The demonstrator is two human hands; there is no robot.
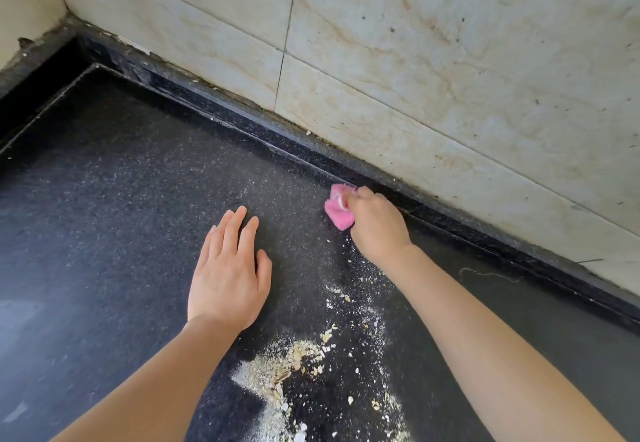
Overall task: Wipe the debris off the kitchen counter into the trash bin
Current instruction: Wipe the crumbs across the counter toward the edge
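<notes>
My right hand (377,223) grips a bunched pink cloth (337,209) and presses it on the black speckled counter (114,199), close to the raised back ledge. My left hand (230,268) lies flat on the counter, palm down, fingers slightly apart, holding nothing, to the left of the cloth. Pale crumbs and powdery debris (301,365) are gathered in a patch between my forearms near the bottom edge of the view, with a thinner trail of debris leading up toward the cloth. No trash bin is in view.
A raised black ledge (277,133) runs diagonally along the back of the counter below a beige tiled wall (433,53). The counter ends in a corner at the far left (83,57). A thin thread lies on the counter at the right (485,273).
</notes>
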